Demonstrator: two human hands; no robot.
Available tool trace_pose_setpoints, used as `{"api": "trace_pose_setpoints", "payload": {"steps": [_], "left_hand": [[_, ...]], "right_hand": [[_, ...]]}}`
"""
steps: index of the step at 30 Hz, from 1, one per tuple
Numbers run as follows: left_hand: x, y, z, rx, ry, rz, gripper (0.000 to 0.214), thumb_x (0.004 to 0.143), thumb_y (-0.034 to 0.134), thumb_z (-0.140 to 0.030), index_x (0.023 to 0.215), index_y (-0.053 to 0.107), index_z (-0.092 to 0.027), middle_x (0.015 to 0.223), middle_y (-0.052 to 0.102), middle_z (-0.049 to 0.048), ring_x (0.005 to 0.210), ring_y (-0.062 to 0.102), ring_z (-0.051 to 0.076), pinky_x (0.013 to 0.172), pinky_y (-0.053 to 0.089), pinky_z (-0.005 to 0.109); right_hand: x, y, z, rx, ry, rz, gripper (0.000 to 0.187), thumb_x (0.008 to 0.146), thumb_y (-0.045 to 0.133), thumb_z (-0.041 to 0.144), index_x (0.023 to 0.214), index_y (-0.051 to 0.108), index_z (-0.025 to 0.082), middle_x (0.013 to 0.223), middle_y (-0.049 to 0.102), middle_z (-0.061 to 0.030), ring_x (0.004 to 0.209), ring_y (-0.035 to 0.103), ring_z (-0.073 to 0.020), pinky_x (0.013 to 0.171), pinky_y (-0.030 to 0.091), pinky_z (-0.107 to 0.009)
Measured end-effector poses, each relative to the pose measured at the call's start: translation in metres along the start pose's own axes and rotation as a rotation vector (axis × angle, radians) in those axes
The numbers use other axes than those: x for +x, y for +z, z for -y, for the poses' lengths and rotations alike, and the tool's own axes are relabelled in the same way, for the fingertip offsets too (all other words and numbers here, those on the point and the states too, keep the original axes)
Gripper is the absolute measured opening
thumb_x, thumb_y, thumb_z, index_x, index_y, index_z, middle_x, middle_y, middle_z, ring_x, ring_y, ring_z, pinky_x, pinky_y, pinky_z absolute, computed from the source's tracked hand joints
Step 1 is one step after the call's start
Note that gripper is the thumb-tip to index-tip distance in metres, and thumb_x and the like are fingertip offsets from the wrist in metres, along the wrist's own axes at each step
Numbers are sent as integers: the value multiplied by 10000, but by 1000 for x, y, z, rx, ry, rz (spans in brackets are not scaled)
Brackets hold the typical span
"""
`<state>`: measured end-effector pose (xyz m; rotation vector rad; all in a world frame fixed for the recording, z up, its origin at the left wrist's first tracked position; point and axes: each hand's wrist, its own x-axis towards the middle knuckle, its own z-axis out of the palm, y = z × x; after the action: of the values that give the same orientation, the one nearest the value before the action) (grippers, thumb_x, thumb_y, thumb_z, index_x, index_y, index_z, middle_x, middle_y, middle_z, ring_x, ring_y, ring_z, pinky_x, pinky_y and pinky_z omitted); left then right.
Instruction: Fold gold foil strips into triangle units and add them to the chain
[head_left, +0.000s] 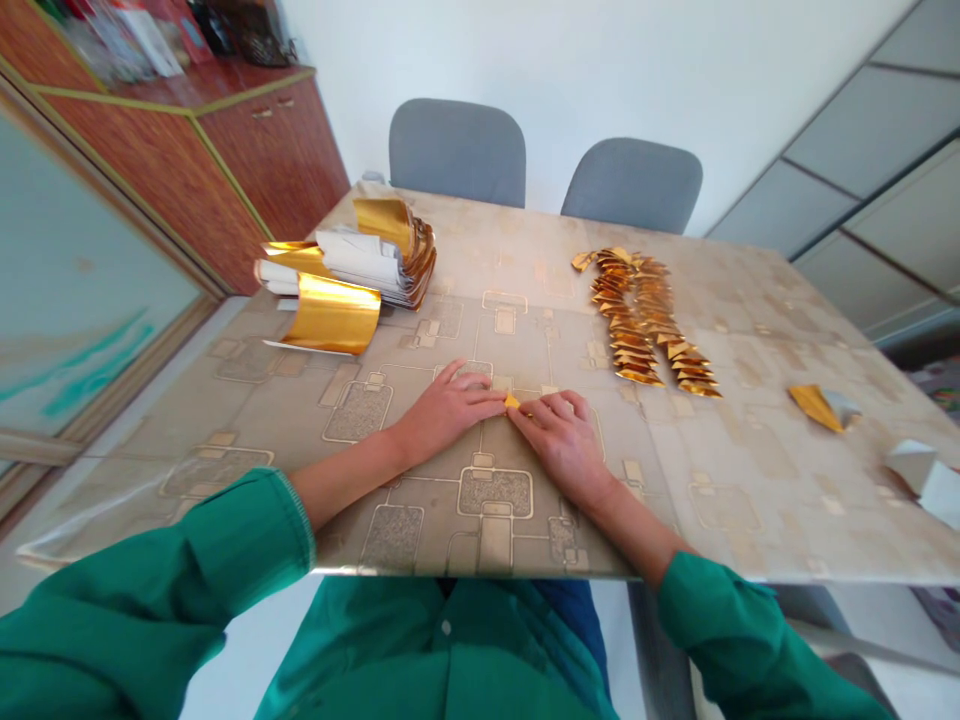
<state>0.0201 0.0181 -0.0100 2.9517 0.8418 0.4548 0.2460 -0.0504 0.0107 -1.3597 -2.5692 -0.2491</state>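
Note:
A small piece of gold foil paper (511,401) is between my two hands, low over the patterned tablecloth. My left hand (461,402) grips its left side at the fingertips, with the other fingers stretched loosely above. From the right, my right hand (561,440) pinches the same piece between thumb and fingers. Most of the paper is hidden by the fingers, so its exact shape cannot be made out. Beyond my right hand lie two rows of folded gold paper pieces (626,330), nested one against another.
Stacked gold-and-white sheets (375,260) stand at the back left, with a curled gold sheet (335,314) in front. A loose gold scrap (816,407) and white paper (926,480) lie at the right. Two grey chairs (457,150) back the table (735,470); a wooden cabinet (262,150) stands left.

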Motion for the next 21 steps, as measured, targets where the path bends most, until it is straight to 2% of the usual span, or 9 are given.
{"api": "trace_pose_setpoints", "payload": {"steps": [5, 11, 14, 17, 21], "left_hand": [[-9, -8, 5, 25, 77, 96, 411, 1003, 498, -177, 1360, 538, -377, 1436, 555, -26, 1393, 428, 222, 1201, 121, 564], [-13, -13, 9, -1, 79, 149, 426, 1031, 417, -203, 1416, 479, -376, 1484, 504, 1, 1443, 363, 219, 1195, 132, 562], [-12, -15, 5, -10, 88, 178, 410, 1032, 439, -330, 1442, 459, -337, 1512, 469, 28, 1456, 334, 245, 1203, 84, 557], [-12, -18, 0, -14, 101, 197, 539, 999, 471, -489, 1490, 399, -279, 1543, 420, 63, 1471, 292, 283, 1208, 48, 552], [-14, -16, -3, -4, 109, 175, 652, 967, 472, -584, 1519, 348, -260, 1554, 398, 87, 1478, 273, 300, 1207, 43, 566]], "right_hand": [[-10, -1, -2, 50, 37, 20, 295, 1013, 446, 240, 1234, 642, 261, 1120, 698, -42, 1035, 519, -222, 1058, 259, -433], [-14, -6, -4, 40, 29, 31, 295, 1001, 460, 280, 1231, 634, 222, 1138, 684, -60, 1097, 517, -230, 1108, 237, -443], [-10, -7, 2, 5, 22, 15, 274, 998, 451, 261, 1182, 644, 200, 1149, 674, -68, 1122, 504, -234, 1103, 247, -427], [-6, -6, 8, -8, 17, 14, 294, 991, 451, 249, 1230, 613, 191, 1161, 662, -77, 1085, 513, -233, 1071, 276, -421], [-5, -5, 10, 15, 26, 48, 318, 991, 450, 272, 1267, 590, 199, 1128, 667, -78, 1049, 531, -231, 1069, 274, -436]]}}
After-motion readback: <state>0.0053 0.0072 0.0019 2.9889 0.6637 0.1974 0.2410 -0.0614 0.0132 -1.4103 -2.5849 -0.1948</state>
